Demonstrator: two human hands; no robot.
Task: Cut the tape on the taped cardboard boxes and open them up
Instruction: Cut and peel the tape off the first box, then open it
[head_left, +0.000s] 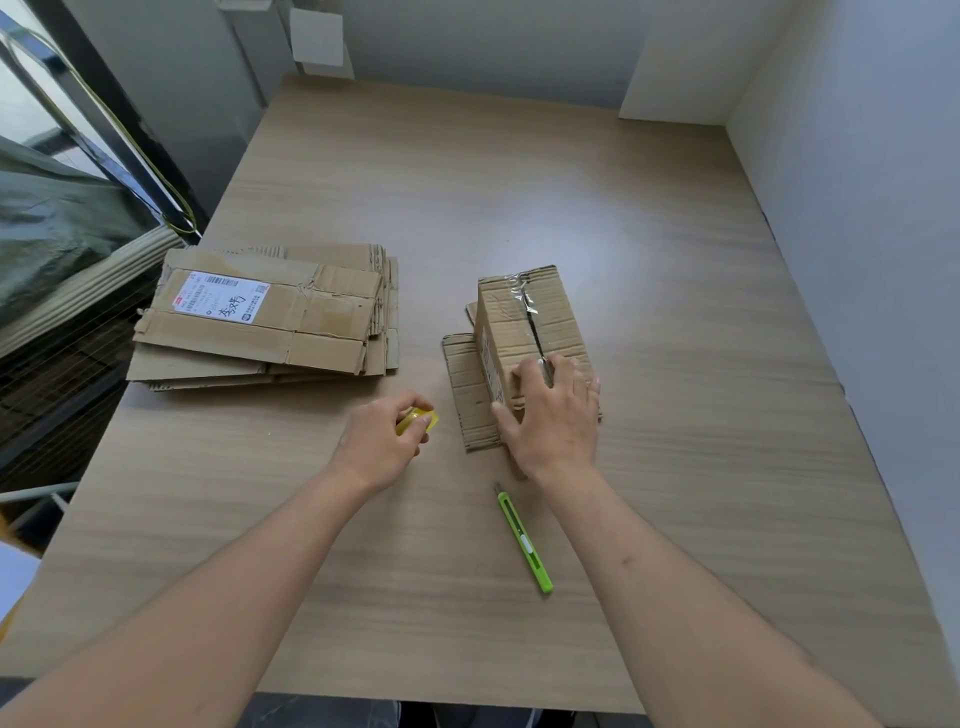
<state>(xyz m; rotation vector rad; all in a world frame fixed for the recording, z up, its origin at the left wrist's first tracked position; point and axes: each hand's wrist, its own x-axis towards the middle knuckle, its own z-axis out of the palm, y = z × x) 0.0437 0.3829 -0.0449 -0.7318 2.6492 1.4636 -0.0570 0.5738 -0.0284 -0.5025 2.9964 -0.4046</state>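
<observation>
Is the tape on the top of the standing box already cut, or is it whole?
Cut, as far as it shows. A dark slit runs along the clear tape on the cardboard box; the right hand covers its near end.

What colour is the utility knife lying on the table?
Bright lime green: the utility knife shows clearly in the head view, near the right forearm.
</observation>
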